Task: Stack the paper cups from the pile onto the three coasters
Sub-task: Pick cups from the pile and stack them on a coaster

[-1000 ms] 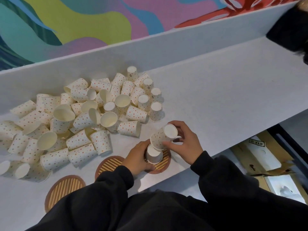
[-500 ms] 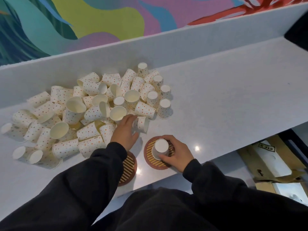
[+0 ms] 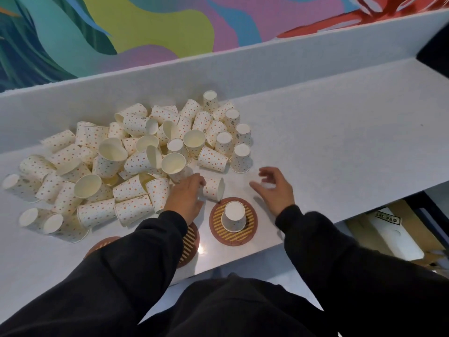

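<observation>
1. The pile of loose paper cups lies left of and beyond the right coaster. It is large, so I judge the task barely begun.
2. The left coaster and the middle coaster lie left of the right coaster. Both are partly under my left sleeve, and I see no cup on either.
3. My left hand, which steadied the stack a second ago, has moved to the pile's near edge, just beyond-left of the right coaster. Its fingers curl round the base end of a lying cup, whose mouth faces right.
4. The stack stands upturned on the right coaster, free of both hands. The last cup is seated.
5. My right hand has released the stack and lifted away, beyond-right of the right coaster. Its fingers are loosely spread and hold nothing.
6. Consequence: the lying cup is probably next. It is already in my left grip, just beyond the right coaster and clear of the stack.
</observation>
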Motion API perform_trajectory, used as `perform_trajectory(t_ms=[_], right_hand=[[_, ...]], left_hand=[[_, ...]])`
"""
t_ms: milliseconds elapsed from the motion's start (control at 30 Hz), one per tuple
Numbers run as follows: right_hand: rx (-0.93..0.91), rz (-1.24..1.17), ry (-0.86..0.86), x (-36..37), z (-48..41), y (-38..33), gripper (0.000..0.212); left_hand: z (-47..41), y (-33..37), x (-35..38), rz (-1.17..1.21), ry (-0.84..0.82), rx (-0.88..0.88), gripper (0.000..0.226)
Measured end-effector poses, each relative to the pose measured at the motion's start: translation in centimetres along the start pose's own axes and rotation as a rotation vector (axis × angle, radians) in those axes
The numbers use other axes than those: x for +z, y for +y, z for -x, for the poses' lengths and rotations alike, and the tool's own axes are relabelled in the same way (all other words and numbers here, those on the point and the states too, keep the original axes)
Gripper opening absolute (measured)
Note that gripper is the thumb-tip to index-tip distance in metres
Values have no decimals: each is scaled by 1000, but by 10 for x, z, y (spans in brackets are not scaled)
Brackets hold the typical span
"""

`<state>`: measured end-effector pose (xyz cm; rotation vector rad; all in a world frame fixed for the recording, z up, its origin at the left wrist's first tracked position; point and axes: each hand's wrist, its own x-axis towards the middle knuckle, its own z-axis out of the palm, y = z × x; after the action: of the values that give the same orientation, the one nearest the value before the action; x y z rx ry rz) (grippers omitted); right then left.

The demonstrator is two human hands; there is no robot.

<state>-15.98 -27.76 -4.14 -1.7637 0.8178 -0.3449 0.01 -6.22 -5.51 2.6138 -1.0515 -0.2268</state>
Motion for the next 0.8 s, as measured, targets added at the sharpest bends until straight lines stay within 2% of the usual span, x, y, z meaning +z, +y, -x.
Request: perform_trajectory(t_ms=[67, 167, 233, 300, 400, 500, 567, 700, 767, 800], right_hand=[[7, 88, 29, 5, -32, -13, 54], [82, 49, -11, 22, -67, -32, 71], [111, 12, -42, 33, -79, -39, 79], [90, 21, -67, 42, -86, -40, 82], [102, 62, -85, 49, -93, -34, 70], [133, 27, -46, 46, -90, -29, 63], [102, -33, -25, 34, -77, -33, 64], [-102, -95, -47, -8, -28, -49, 56], [-151, -117, -86, -27, -2, -53, 54], [-161, -135, -100, -35, 10, -53, 53]], left_hand=[[-2, 1, -1, 46, -86, -16, 47], [2, -2, -6, 153, -123, 22, 47], [7, -2, -13, 283, -81, 10, 50], [13, -1, -22, 389, 36, -12, 53], [22, 10, -40, 493, 186, -48, 53], [28, 28, -57, 698, 227, -101, 58], [33, 38, -65, 819, 213, -129, 60], [43, 59, -73, 1037, 180, -100, 57], [49, 68, -78, 1032, 151, -47, 58], [53, 72, -79, 946, 124, -6, 57]])
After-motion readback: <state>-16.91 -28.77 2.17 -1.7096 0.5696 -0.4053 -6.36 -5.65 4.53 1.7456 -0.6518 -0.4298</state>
